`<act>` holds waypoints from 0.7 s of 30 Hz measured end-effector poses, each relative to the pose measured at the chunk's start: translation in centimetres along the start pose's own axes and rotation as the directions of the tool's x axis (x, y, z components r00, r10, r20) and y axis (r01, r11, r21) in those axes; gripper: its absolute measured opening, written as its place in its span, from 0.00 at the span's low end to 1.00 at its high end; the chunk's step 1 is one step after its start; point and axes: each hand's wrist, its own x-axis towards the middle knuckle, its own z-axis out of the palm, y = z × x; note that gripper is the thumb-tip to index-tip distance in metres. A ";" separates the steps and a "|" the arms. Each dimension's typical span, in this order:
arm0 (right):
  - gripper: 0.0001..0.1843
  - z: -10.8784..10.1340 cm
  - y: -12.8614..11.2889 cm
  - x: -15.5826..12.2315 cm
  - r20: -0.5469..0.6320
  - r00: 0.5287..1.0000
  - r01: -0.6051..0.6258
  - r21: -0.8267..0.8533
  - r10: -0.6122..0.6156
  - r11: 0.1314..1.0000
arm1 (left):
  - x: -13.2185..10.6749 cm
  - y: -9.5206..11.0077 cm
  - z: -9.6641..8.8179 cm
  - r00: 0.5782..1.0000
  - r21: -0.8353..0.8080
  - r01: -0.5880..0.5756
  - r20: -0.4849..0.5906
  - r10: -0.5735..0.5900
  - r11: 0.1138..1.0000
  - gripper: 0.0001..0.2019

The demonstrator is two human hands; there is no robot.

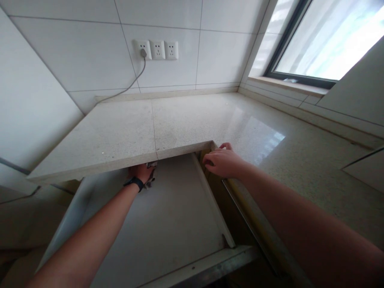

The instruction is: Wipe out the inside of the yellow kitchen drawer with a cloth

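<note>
A pulled-out drawer (177, 212) with a pale, flat bottom juts from under the countertop (192, 124). My left hand (143, 173), with a dark band at the wrist, reaches into its back part, partly under the counter edge. Bunched beneath that hand is a crumpled greyish-brown cloth (150, 183), pressed against the drawer bottom; the fingertips are mostly hidden. My right hand (220, 160) rests at the inner corner of the countertop, its fingers loosely curled and apart, with nothing seen in them.
Behind the counter, a grey cable (132, 84) runs from a wall socket (142, 50) down to the left. A window (324, 44) is at the upper right. A cabinet with a long metal handle (249, 226) stands close to the drawer's right side.
</note>
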 end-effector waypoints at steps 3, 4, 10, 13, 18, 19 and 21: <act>0.13 0.1 0.0 0.1 0.000 1.000 0.002 -0.006 -0.002 1.000 | 0.1 3.3 1.6 0.997 -0.015 -0.078 0.011 0.078 0.997 0.28; 0.13 0.1 0.1 0.1 0.000 1.000 0.001 -0.008 -0.001 1.000 | 0.2 4.5 2.2 0.995 -0.023 -0.101 0.018 0.101 0.995 0.27; 0.13 -0.2 0.1 -0.1 -0.003 1.000 0.003 0.027 -0.003 1.000 | 0.5 11.9 4.1 0.976 -0.126 -0.200 0.065 0.209 0.972 0.24; 0.13 -0.3 0.0 -0.2 -0.001 1.000 -0.001 0.033 0.001 0.999 | 0.0 13.9 3.9 0.959 -0.150 -0.245 0.103 0.262 0.958 0.27; 0.13 -0.5 -0.2 -0.2 0.015 1.000 -0.016 0.027 0.016 1.000 | -3.0 14.2 2.6 0.903 -0.071 -0.366 0.214 0.373 0.928 0.28; 0.13 -0.5 -0.2 -0.1 0.018 1.000 -0.018 0.021 0.017 1.000 | -4.0 13.9 2.1 0.883 -0.064 -0.407 0.229 0.410 0.911 0.28; 0.13 -0.4 -0.1 -0.1 0.016 1.000 -0.016 0.016 0.016 1.000 | -6.1 13.3 1.0 0.826 -0.075 -0.498 0.263 0.499 0.864 0.28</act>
